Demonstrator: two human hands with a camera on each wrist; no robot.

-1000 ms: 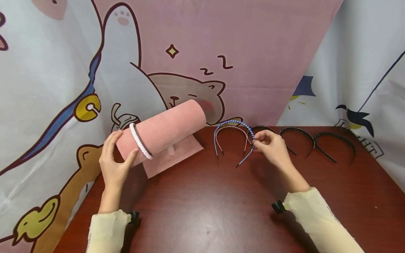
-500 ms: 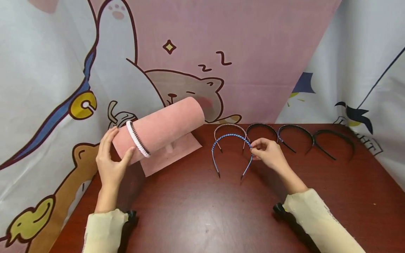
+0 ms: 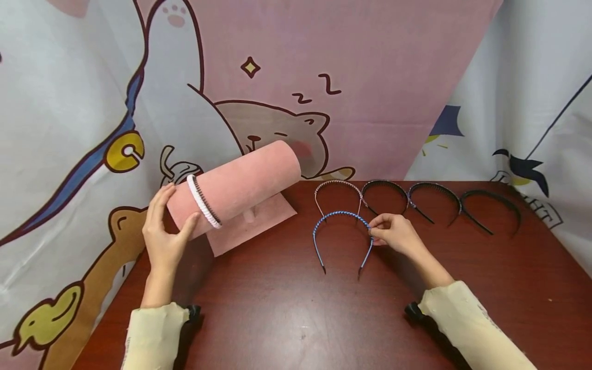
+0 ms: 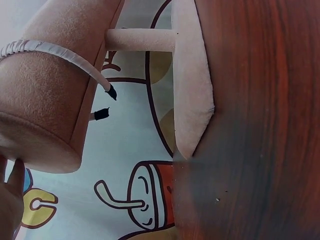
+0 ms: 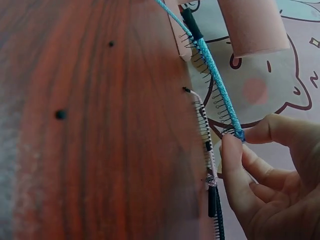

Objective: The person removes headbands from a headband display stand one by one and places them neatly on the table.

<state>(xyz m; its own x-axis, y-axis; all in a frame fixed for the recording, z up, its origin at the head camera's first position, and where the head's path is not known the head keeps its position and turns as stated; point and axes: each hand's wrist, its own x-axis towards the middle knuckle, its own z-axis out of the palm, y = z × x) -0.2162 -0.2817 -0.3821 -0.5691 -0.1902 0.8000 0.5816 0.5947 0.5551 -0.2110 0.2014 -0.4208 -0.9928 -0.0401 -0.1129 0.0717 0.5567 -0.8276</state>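
Observation:
A pink fabric headband stand, a padded roll on a post and flat base, stands at the left of the table. My left hand grips the roll's near end between thumb and fingers. Close to that thumb, a white headband with dark inner teeth goes round the roll; its black tips show below in the left wrist view. With thumb and fingertips, my right hand pinches one side of a blue wrapped headband. This band's arch points away from me, and its inner teeth show in the right wrist view.
Along the table's back edge lies a row of headbands: a pale pink one behind the blue one, then dark ones to the right, their sides overlapping. A cartoon-printed curtain hangs behind the red-brown table.
My right hand has drawn the blue headband toward me, off the pale pink one and out in front of the row. The left hand keeps its grip on the stand.

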